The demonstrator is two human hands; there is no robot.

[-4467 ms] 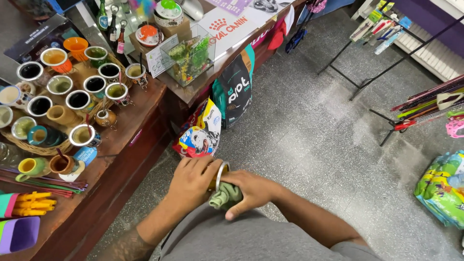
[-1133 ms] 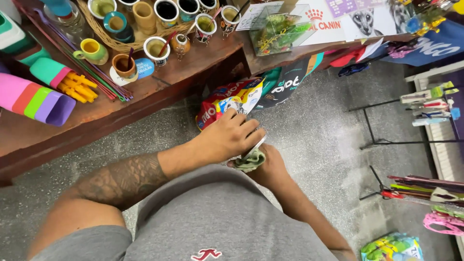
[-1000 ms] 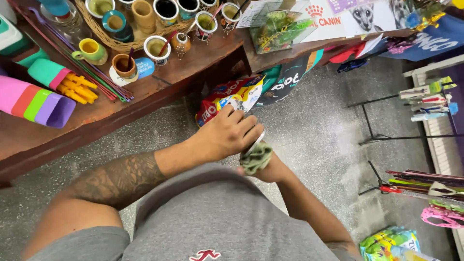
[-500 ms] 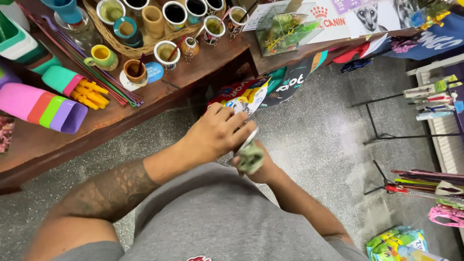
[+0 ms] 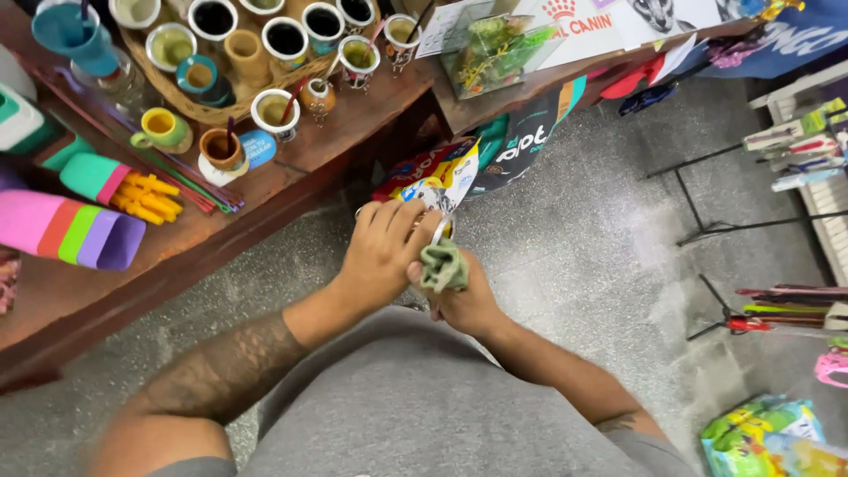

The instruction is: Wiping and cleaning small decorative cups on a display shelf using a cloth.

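My left hand (image 5: 382, 254) wraps over the top of a small metal-rimmed cup (image 5: 439, 231), of which only a strip of rim shows. My right hand (image 5: 464, 300) sits just below it, pinching a crumpled green cloth (image 5: 442, 267) against the cup's rim. Both hands are held close together in front of my grey shirt, above the grey floor.
A wooden counter (image 5: 265, 190) runs along the left and top, carrying a basket of several cups (image 5: 265, 53), a green mug (image 5: 163, 128), coloured tumblers (image 5: 79, 234) and a clear box (image 5: 499, 44). Pet food bags (image 5: 433, 172) lean beneath it. Black metal stands (image 5: 724, 225) occupy the right.
Both hands have stayed together on the cup and cloth, with the cloth shifting slightly against the rim. The view has tilted, bringing more of the counter into sight.
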